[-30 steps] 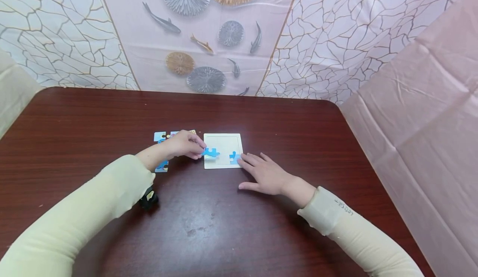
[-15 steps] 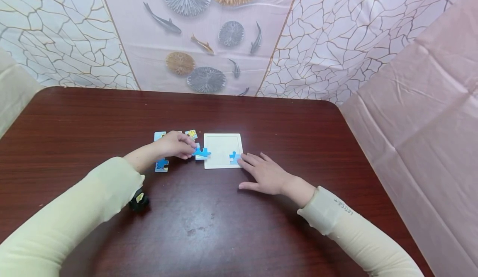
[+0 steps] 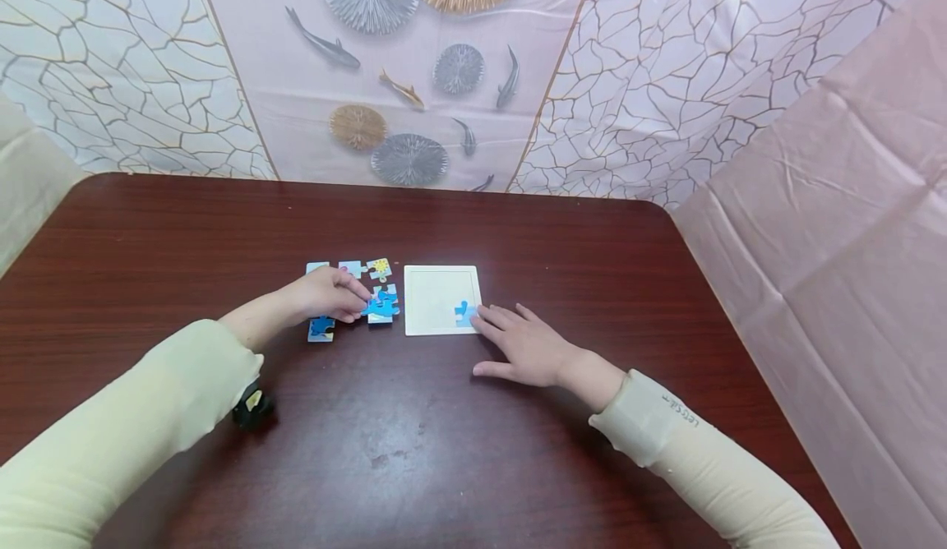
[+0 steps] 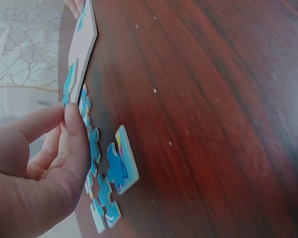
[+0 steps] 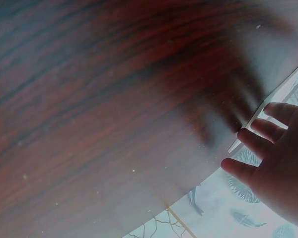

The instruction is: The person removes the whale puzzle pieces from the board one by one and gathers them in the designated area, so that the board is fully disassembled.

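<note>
My left hand (image 3: 325,294) pinches a blue jigsaw piece (image 3: 381,309) between thumb and fingertips. In the left wrist view the pinched jigsaw piece (image 4: 68,84) stands on edge, tilted. It overlaps another blue piece (image 3: 389,290) lying left of the square white puzzle tray (image 3: 432,286). Inside the tray's lower right corner sits one light-blue corner piece (image 3: 464,314). The right hand (image 3: 524,348) has its fingers spread and straight, fingertips at the tray's right edge. In the right wrist view those fingers (image 5: 256,144) lie along the tray rim (image 5: 283,89).
Loose puzzle pieces lie around the left hand: a yellow sun piece (image 3: 380,267), a pale piece (image 3: 351,268) beside it, and a blue one (image 3: 321,329) nearer me. The dark wooden table (image 3: 444,450) ends at a patterned cloth backdrop (image 3: 414,80).
My left hand has drawn the pinched jigsaw piece leftward from over the tray to above the loose pieces, uncovering the sun piece. The right hand has stayed put.
</note>
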